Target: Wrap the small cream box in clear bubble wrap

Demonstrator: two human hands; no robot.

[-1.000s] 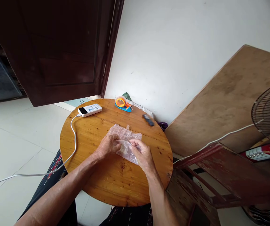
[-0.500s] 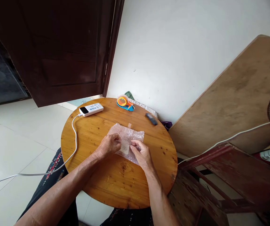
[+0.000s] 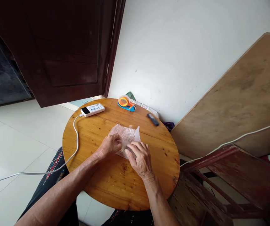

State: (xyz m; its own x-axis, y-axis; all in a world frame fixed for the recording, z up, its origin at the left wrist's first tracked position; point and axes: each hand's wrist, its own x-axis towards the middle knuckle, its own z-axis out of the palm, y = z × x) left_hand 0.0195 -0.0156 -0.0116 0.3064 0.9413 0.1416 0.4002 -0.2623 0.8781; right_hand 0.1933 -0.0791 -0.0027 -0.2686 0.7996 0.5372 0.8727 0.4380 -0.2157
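A sheet of clear bubble wrap (image 3: pixel 125 131) lies on the round wooden table (image 3: pixel 116 188) between my hands. Its right side is folded inward, and a small pale flat item shows only faintly under the plastic. My left hand (image 3: pixel 111 144) is closed at the wrap's left side, thumb and curled fingers pinching the plastic. Over the folded right side rests my right hand (image 3: pixel 139 157), its fingers stretched across the wrap and its thumb apart from them.
Toward the table's far edge are a white device (image 3: pixel 92 110) with a white cable (image 3: pixel 77 138), an orange and blue tape dispenser (image 3: pixel 126 103) and a dark, blurred-out object (image 3: pixel 153 119). A red wooden chair (image 3: pixel 238 175) stands at right.
My right hand has turned over and spread, bringing the wrap's right side inward over the small pale item. My left hand has stayed nearly in place. The view has shifted slightly.
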